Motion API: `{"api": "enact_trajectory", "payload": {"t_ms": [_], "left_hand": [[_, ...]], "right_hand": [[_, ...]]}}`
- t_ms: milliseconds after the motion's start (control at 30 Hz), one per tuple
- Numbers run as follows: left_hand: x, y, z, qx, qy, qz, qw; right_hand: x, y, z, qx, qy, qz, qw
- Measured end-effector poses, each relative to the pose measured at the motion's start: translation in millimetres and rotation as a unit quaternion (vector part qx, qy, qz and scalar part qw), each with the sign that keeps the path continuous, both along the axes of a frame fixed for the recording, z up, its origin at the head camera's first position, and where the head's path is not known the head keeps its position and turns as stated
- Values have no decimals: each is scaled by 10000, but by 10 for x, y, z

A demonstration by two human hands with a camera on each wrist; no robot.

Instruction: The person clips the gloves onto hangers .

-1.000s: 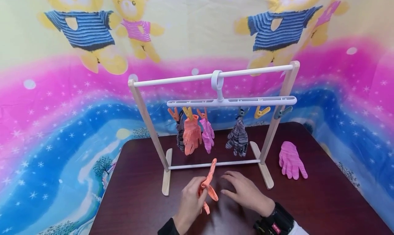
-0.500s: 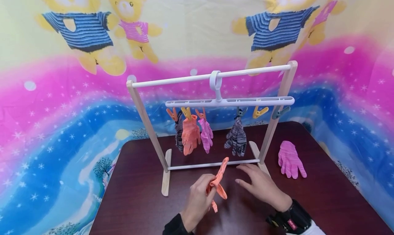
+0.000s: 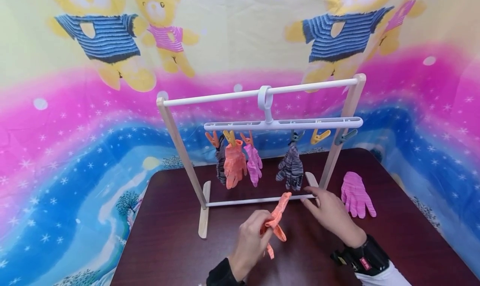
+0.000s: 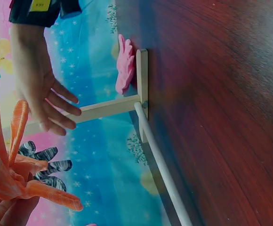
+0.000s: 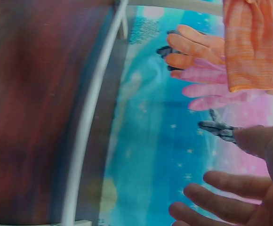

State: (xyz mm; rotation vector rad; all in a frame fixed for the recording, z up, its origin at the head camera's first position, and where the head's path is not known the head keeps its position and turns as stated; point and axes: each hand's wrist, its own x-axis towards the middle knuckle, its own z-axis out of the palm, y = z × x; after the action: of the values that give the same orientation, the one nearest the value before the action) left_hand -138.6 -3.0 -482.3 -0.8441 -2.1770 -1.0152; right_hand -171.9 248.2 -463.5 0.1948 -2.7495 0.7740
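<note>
My left hand (image 3: 249,241) pinches a crumpled orange knit glove (image 3: 278,216) in front of the rack. In the left wrist view that orange glove (image 4: 15,174) bunches above the fingertips. My right hand (image 3: 334,214) holds nothing; its fingers are extended near the rack's right foot, apart from the glove. The right wrist view shows the right hand (image 5: 240,197) with fingers spread. A white hanger (image 3: 240,125) carries clipped gloves: a dark one (image 3: 220,165), an orange one (image 3: 234,166), a pink one (image 3: 253,166) and a black-and-grey one (image 3: 291,168).
A yellow clip (image 3: 320,136) and a dark green clip (image 3: 346,137) hang without gloves at the hanger's right. Wooden rack posts (image 3: 181,157) stand on the dark table (image 3: 165,244). A pink glove (image 3: 356,194) lies right of the rack, before a patterned cloth backdrop.
Both hands have moved to the right, the left still pinching the orange glove. My right hand has come nearer to the rack's right foot and the pink glove on the table.
</note>
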Motion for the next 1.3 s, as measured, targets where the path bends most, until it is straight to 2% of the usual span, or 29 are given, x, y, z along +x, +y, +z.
{"api": "enact_trajectory", "payload": {"t_ms": [200, 333, 567, 967, 1300], "left_hand": [[3, 74, 61, -3, -22, 4, 10000], [0, 115, 103, 33, 74, 26, 10000], [2, 150, 146, 67, 83, -21, 9999], [-10, 183, 185, 31, 119, -132, 9998], [-12, 203, 204, -12, 200, -180, 9996]], "right_hand": [[-84, 24, 211, -782, 393, -215, 9959], [-158, 3, 312, -987, 804, -367, 9912], [-285, -24, 481, -1456, 1572, -511, 9754], [-429, -53, 789, -1897, 2002, -681, 9588], [-555, -101, 964, -2445, 2768, -920, 9247]]}}
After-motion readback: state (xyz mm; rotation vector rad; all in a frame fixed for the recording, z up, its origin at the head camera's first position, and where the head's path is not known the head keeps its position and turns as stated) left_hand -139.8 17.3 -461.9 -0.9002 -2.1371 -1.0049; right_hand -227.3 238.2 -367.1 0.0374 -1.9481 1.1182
